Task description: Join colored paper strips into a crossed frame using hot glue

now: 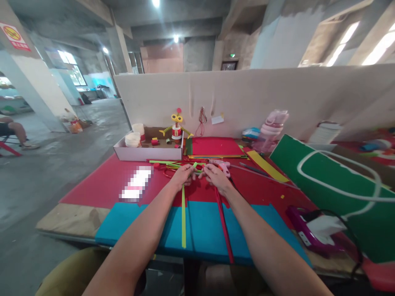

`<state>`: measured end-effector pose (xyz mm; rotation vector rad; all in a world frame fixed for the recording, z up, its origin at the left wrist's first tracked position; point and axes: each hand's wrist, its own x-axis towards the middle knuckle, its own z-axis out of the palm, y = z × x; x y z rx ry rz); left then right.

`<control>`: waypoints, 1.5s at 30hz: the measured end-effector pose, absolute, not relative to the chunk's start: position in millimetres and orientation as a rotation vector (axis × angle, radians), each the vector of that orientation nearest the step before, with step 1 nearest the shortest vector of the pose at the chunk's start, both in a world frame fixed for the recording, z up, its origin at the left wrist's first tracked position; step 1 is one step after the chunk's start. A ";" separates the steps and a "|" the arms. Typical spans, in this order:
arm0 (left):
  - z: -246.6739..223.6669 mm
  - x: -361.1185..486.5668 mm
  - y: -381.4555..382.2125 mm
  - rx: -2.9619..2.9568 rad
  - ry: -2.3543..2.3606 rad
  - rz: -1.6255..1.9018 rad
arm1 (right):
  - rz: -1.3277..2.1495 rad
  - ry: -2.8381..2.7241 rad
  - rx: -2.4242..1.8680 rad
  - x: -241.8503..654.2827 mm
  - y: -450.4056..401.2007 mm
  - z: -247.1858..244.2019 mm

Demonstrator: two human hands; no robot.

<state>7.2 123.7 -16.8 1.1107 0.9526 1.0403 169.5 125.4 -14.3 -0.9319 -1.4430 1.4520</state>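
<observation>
My left hand (183,176) is closed in a pinch on a yellow-green paper strip (184,220), whose long tail hangs over the blue sheet (203,226). Close beside it, my right hand (214,176) pinches a red paper strip (225,230) that trails toward the table's front edge. The fingertips of both hands nearly meet, and the strip ends between them are partly hidden. Just behind my right hand lies a pink glue gun (224,165). Red-handled scissors (168,172) appear to lie left of my left hand, among more coloured strips (163,163).
A white box (148,154) at the back left holds paper cups (133,139) and a paper-cup figure (176,130). On the right are a leaning green board (327,185), a purple power strip (311,232) with a white cable and a pink bottle (271,129). A partition (240,98) stands behind.
</observation>
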 end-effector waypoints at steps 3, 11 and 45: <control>-19.8 10.5 123.3 1.197 0.996 1.129 | 1.295 -1.511 -0.963 167.4 125.7 -17.1; -23.9 13.6 127.4 1.397 1.001 1.183 | 1.128 -1.478 -1.033 167.5 132.6 -21.0; -27.0 24.2 122.6 1.427 0.958 1.122 | 1.281 -1.233 -1.006 166.9 136.4 -30.0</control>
